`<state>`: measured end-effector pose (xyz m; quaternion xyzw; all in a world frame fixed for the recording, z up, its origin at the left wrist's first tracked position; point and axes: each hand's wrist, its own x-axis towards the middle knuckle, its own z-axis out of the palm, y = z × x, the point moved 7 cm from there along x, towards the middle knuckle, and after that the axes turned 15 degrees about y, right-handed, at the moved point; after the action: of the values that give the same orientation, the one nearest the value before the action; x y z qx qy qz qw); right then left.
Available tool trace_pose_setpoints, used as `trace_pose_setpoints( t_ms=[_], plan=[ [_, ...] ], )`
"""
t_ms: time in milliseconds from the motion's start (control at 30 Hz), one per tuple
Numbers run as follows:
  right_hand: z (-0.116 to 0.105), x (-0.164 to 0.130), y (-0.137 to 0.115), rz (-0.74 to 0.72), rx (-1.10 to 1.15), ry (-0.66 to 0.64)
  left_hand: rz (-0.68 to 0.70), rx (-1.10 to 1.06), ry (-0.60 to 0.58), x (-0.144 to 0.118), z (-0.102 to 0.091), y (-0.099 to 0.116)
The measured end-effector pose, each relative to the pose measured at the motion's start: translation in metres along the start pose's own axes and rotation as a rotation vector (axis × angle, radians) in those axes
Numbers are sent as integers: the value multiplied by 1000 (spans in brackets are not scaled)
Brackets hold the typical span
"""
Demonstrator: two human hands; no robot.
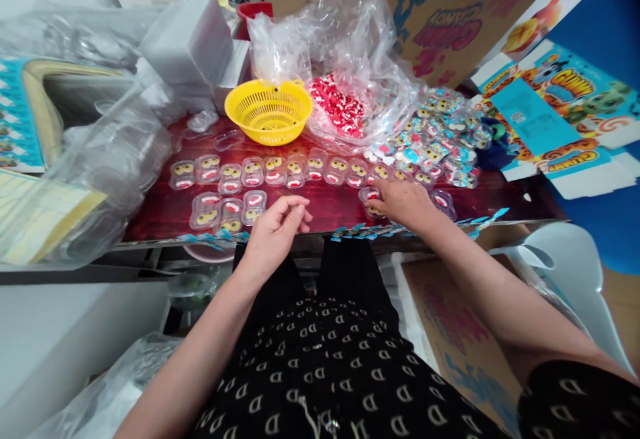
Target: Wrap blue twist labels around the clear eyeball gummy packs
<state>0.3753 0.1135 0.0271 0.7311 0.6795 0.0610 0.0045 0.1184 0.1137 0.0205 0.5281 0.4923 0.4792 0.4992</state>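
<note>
Right hand (400,200) touching clear waisted plastic tray (369,196), 1 o'clock, grip unclear; left hand (281,227) half-curled, cannot tell if holding anything. Matching trays (253,171), 11 o'clock, seemingly filled; loose red-and-white pieces (337,107), 12 o'clock, unplaced.

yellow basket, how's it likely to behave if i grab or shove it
The yellow basket is probably light for its size, since its plastic is cut through with slots. It would likely keep its shape when lifted, as it looks moulded. Its sides flare outward, so a push high up might tip it.
</note>
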Motion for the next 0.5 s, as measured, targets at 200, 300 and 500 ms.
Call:
trace_pose_setpoints(
  t_ms=[200,300,500],
  plan=[
    [2,2,-2,39,8,-22,10,12,-10,0,2,-1],
    [5,3,-2,52,-4,-59,17,34,-18,1,2,-2],
    [7,10,-13,34,75,-98,13,109,-45,6,11,-9]
  ],
)
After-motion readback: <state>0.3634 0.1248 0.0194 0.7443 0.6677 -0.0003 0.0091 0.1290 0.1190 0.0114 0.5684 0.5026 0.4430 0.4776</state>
